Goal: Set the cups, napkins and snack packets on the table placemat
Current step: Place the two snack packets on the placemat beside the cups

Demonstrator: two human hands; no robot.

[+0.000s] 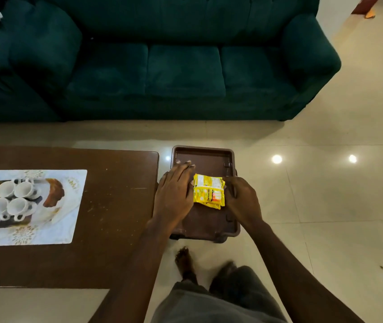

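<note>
A small stack of yellow snack packets (209,191) lies in a brown tray (205,157) that sits just off the table's right end. My left hand (174,194) rests flat against the stack's left side, fingers stretched out. My right hand (241,199) curls around the stack's right side. Both hands press on the packets from either side. Several white cups (14,199) stand upside down in a cluster on the patterned placemat (69,206) at the left of the table. No napkins show.
The dark wooden table (111,217) fills the left. A green sofa (174,66) stands behind, across a strip of glossy tiled floor (325,194). My bare foot (184,262) and trouser legs are below the tray.
</note>
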